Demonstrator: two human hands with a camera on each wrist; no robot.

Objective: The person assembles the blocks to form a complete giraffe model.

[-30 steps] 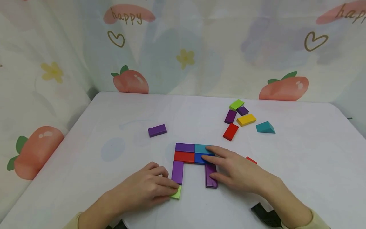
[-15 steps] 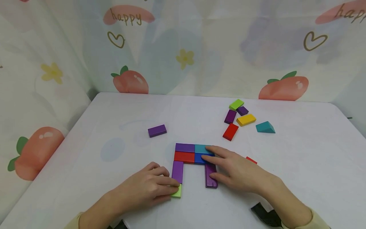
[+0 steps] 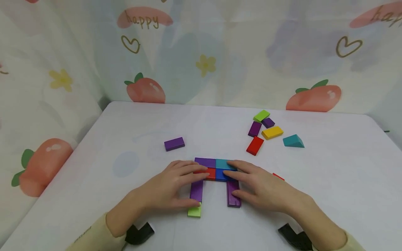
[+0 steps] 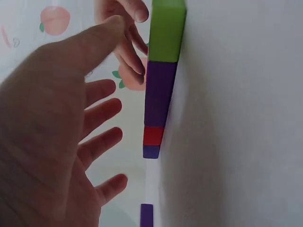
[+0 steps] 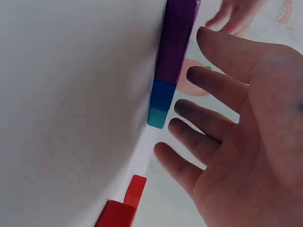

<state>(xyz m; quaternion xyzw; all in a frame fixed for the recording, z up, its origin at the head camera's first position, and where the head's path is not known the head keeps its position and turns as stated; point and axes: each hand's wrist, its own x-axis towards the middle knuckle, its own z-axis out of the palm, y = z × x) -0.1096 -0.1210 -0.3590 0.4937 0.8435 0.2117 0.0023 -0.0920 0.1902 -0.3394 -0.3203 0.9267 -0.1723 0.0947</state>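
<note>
Flat coloured blocks form an arch shape on the white table in the head view. A purple block (image 3: 204, 161) and a teal block (image 3: 221, 163) lie at the back, with a red block (image 3: 211, 175) and a blue block (image 3: 220, 175) before them. The left leg is a purple block (image 3: 196, 191) ending in a green block (image 3: 194, 212); the right leg is a purple block (image 3: 232, 197). My left hand (image 3: 166, 186) spreads over the red block and left leg, its thumb by the green block. My right hand (image 3: 267, 188) has extended fingers at the teal, blue and right purple blocks.
Behind lies a loose purple block (image 3: 174, 144). Back right are a green block (image 3: 261, 115), two purple ones, a yellow block (image 3: 272, 132), a red block (image 3: 255, 145) and a teal wedge (image 3: 293, 141). A red piece (image 3: 278, 176) shows past the right hand.
My left hand has left the green block and moved forward over the red block, its fingers now extended. Earlier, the green block straightened against the left purple block. The right hand stays put.
</note>
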